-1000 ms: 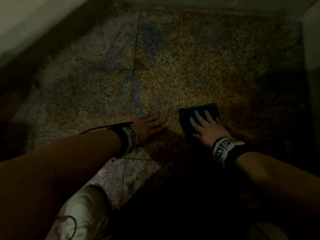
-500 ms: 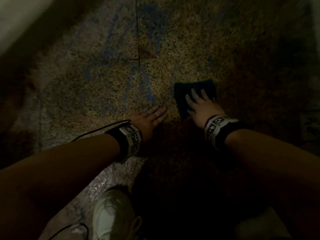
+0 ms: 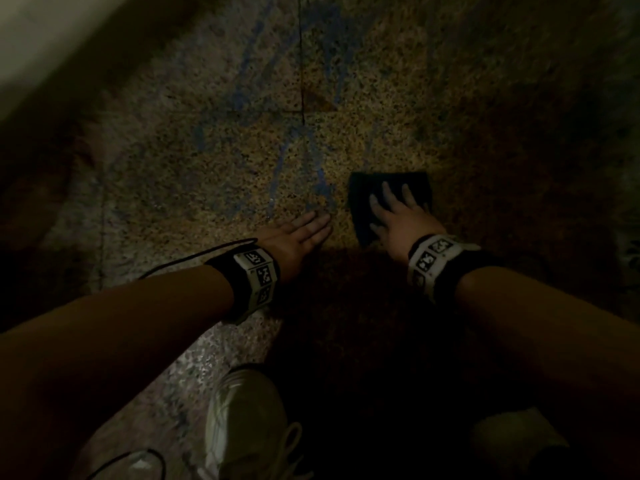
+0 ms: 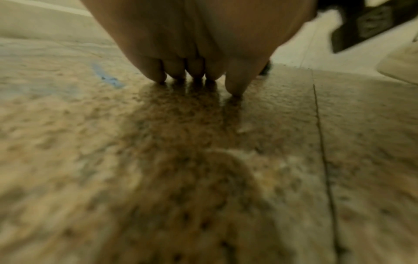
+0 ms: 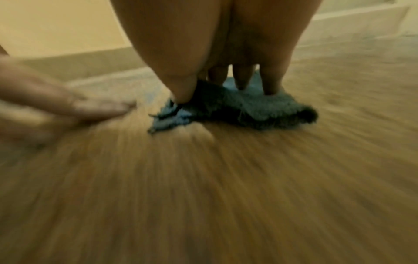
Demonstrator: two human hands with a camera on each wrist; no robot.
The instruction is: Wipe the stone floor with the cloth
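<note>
Under the right hand [image 3: 401, 221], a dark blue-green terry cloth [image 3: 389, 183] is lying flat on the speckled tan stone floor [image 3: 214, 174], its far edge reaching beyond the fingertips and its near corner poking out by the thumb. That hand is pressing down on the cloth with fingers [image 5: 270, 80] straight and slightly spread, not curled around it; the right wrist view is showing the fabric [image 5: 260, 109] bunching a little along its near edge, with the floor around it streaked by motion blur. Just to the left of the cloth, apart from it, the left hand [image 3: 298, 233] is resting palm-down on bare stone, fingers extended and close together, holding nothing; the left wrist view is showing its fingertips [image 4: 158, 75] touching the floor. Faint blue streaks [image 3: 320, 171] are marking the stone ahead of the left hand's fingertips, and a thin dark tile joint [image 3: 302, 95] is running away beyond them. Both wrists are wearing black bands with white coded marker blocks [image 3: 258, 271], and a thin black cable [image 3: 194, 259] is trailing from the left one. Nearer the body, below the left forearm, a white laced sneaker [image 3: 242, 424] is standing on the floor. Far to the left, a pale wall [image 3: 31, 32] is catching the light.
</note>
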